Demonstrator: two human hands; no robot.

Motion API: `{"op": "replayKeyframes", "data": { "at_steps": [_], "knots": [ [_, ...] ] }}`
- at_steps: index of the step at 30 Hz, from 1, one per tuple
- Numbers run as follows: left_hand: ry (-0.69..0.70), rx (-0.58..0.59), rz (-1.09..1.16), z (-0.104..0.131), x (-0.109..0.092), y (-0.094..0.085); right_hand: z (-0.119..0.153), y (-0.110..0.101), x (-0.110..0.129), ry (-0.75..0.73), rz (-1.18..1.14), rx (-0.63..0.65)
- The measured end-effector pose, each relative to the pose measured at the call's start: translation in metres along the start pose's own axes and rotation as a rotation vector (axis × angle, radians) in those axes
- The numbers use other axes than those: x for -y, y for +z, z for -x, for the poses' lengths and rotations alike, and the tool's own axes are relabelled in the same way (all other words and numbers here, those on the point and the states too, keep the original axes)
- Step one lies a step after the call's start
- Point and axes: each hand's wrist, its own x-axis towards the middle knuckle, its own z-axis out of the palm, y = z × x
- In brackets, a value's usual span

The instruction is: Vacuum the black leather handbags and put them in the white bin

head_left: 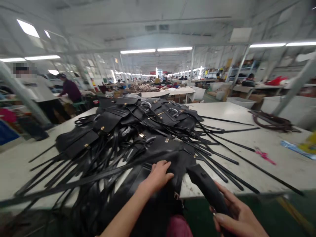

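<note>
From where I stand, the left hand (160, 176) lies loosely spread, gripping nothing, on a black handbag (176, 159) at the bench's (234, 112) near edge, probably pressing it steady. The right hand's (234, 214) grip is curled closed around a broad black strap-like piece (206, 184), lifted off the near edge, perhaps to keep it clear of the bag; a small metal bit by the thumb is too unclear to name. Beyond, more black handbags (108, 120) lie heaped, their long straps (229, 174) splayed right, seemingly to limit tangling, towards pink-handled scissors (265, 156).
</note>
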Motion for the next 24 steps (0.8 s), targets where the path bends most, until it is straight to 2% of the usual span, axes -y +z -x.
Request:
{"op": "replayKeyframes", "data": {
  "at_steps": [2, 3, 4, 6, 9, 15, 20, 24],
  "knots": [
    [-0.015, -0.106, -0.064, 0.0, 0.015, 0.042, -0.002, -0.001, 0.002, 0.0, -0.004, -0.013],
    [-0.019, -0.165, -0.103, 0.002, 0.023, 0.057, -0.005, -0.002, 0.001, 0.005, 0.005, -0.024],
    [-0.014, -0.219, -0.138, 0.003, 0.031, 0.068, -0.008, -0.003, 0.0, 0.011, 0.018, -0.032],
    [0.006, -0.279, -0.178, 0.007, 0.042, 0.08, -0.012, -0.006, -0.004, 0.015, 0.049, -0.042],
    [0.033, -0.288, -0.186, 0.01, 0.047, 0.08, -0.015, -0.005, -0.009, 0.032, 0.1, -0.015],
    [0.003, -0.305, -0.103, 0.012, 0.044, 0.076, -0.029, 0.015, -0.014, 0.108, 0.121, 0.178],
    [0.009, -0.28, -0.062, 0.012, 0.048, 0.078, -0.08, 0.03, -0.015, 0.102, 0.108, 0.194],
    [0.014, -0.282, -0.016, 0.012, 0.05, 0.078, -0.117, 0.032, -0.002, 0.019, 0.062, 0.09]
  ]
}}
